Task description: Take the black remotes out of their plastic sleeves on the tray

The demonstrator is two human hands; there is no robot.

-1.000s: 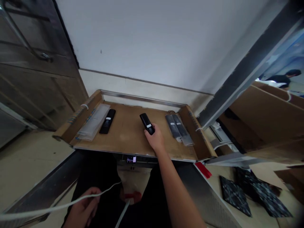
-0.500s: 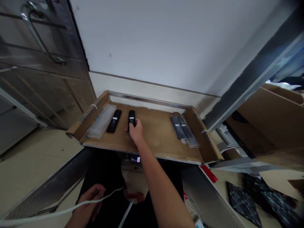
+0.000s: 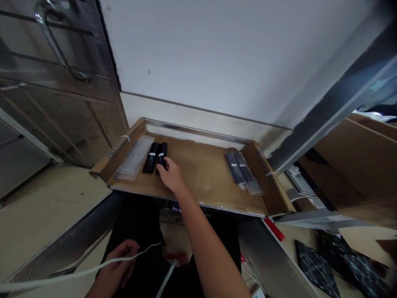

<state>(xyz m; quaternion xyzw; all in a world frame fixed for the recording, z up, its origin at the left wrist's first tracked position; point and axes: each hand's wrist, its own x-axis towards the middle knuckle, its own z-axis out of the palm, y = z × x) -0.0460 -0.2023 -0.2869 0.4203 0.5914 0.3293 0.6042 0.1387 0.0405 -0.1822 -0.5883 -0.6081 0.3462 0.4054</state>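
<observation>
Black remote (image 3: 161, 151) under right hand (image 3: 170, 175) fingertips, beside second remote (image 3: 151, 157)

I see a slim black remote (image 3: 161, 154) with a small white label lying flat under my right hand's (image 3: 170, 176) fingertips, pointing away from it, touching a matching second remote (image 3: 151, 157) just left.

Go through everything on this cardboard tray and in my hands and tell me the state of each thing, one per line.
Right hand: fingers on the second black remote, gripping its near end.
Second black remote: flat on the tray, touching the first black remote.
First black remote: flat, unwrapped, free.
Clear bags: flat, stacked at the left wall.
Wrapped remotes: two, bagged, side by side at right.
Left hand: closed around the white cable.
Cardboard tray: level.
</observation>
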